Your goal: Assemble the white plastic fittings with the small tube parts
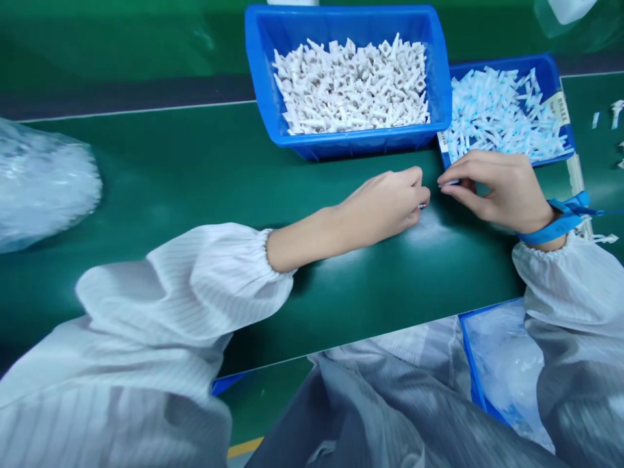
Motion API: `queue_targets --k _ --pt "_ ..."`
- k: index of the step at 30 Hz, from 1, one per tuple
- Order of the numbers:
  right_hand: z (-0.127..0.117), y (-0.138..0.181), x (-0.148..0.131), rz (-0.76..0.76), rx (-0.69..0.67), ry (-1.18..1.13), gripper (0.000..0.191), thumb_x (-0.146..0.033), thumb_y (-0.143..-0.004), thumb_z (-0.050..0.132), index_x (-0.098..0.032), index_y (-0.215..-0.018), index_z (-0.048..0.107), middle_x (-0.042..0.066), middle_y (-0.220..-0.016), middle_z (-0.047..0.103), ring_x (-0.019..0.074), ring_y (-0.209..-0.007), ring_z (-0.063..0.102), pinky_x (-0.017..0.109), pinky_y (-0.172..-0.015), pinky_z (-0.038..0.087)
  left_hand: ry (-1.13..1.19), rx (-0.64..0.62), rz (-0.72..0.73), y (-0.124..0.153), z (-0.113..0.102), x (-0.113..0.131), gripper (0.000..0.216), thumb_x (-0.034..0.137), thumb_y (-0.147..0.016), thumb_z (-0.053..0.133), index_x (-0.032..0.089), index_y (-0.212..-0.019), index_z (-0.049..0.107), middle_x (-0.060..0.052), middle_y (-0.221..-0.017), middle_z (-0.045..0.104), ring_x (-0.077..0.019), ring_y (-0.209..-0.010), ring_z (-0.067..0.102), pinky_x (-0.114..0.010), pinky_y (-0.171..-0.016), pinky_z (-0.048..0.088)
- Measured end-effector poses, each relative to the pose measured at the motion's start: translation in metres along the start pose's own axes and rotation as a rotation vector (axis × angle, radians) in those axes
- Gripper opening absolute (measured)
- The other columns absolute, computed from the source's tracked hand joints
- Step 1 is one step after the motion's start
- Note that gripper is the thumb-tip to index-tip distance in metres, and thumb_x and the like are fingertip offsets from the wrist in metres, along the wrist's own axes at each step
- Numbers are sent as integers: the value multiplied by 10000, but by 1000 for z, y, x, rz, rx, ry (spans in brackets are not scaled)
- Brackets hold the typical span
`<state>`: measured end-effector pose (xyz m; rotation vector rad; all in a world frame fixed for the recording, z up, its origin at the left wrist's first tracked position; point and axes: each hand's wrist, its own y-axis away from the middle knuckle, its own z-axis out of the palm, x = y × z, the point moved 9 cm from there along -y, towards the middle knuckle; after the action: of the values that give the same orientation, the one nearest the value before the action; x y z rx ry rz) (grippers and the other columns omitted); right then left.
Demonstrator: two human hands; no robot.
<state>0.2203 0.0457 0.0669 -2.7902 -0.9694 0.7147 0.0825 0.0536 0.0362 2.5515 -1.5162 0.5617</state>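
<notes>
Because both hands work with such small things, a slip of the fingers seems the likeliest trouble. The right hand [509,188] has its grip pinched nearly closed on a small white piece [448,183], just beside the near corner of the shallow blue tray [554,75]; held only at the fingertips, it could pop loose onto the worktop [170,175]. The left hand [387,201] has its grip curled in, with a sliver of a small pale part [422,206] showing, its kind impossible to tell. The deep blue bin [270,104] overlaps the tray in view, so a knock might jolt both and spill white parts [351,91]. The blue wrist strap [548,229] trails a cord [611,212], which could snag loose white pieces [606,238] nearby
</notes>
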Motion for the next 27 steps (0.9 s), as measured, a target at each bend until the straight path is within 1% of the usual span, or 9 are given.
queue_targets --k 1,3,5,7,10,15,18,22,27 --pt "3 1 0 6 -21 -1 244 -379 -1171 644 -264 -1198 857 53 -1040 853 217 -817 757 370 -791 617 38 45 5 2 6 -3 288 134 -1081 545 168 -1123 828 -99 -1068 747 -206 -843 697 -332 -792 511" --pt "7 2 -1 15 -61 -6 262 -385 -1176 630 -283 -1244 862 53 -1063 859 233 -875 782 383 -839 631 94 119 16 5 14 -9 293 184 -1131 541 175 -1228 818 -97 -1106 754 -204 -908 711 -313 -837 517" --pt "10 4 -3 8 -80 -19 278 -398 -1186 619 -304 -1260 870 53 -1109 870 254 -956 806 401 -884 642 132 146 19 8 18 -13 288 227 -1162 546 188 -1304 794 -83 -1103 759 -207 -954 724 -314 -896 525" --pt "11 5 -5 -5 -84 -30 281 -416 -1197 617 -321 -1250 876 47 -1123 876 257 -974 813 408 -891 649 163 143 -3 10 19 -17 266 246 -1171 566 196 -1332 772 -62 -1074 759 -207 -958 728 -321 -941 530" --pt "12 5 -11 -37 -80 -32 274 -414 -1205 620 -328 -1222 879 43 -1113 878 247 -961 817 406 -887 657 201 131 -37 9 18 -18 207 251 -1174 593 192 -1262 772 -49 -1041 764 -199 -917 720 -326 -957 529" --pt "20 3 -19 -63 -75 -26 290 -329 -1200 592 -313 -1235 879 65 -1156 880 260 -1060 832 432 -954 681 331 160 -56 7 11 -19 90 166 -1097 701 198 -1111 784 -24 -1042 791 -167 -882 718 -293 -909 531" --pt "22 2 -21 -74 -70 -26 297 -315 -1201 578 -301 -1236 873 68 -1123 876 260 -1050 833 431 -932 685 418 172 -75 6 9 -22 72 151 -1054 749 202 -1059 799 -15 -1043 814 -155 -860 721 -275 -859 531" --pt "24 3 -20 -69 -74 -43 309 -278 -1189 566 -315 -1223 871 60 -1117 874 256 -1027 826 435 -915 684 495 179 -100 5 8 -25 60 153 -1016 801 194 -973 804 -17 -1027 831 -152 -845 732 -271 -816 523" --pt "24 3 -19 -76 -66 -19 315 -306 -1212 536 -291 -1157 846 60 -1056 860 240 -953 816 410 -825 652 552 182 -109 4 8 -26 79 127 -988 832 178 -935 803 -11 -1000 820 -137 -825 729 -262 -809 527"
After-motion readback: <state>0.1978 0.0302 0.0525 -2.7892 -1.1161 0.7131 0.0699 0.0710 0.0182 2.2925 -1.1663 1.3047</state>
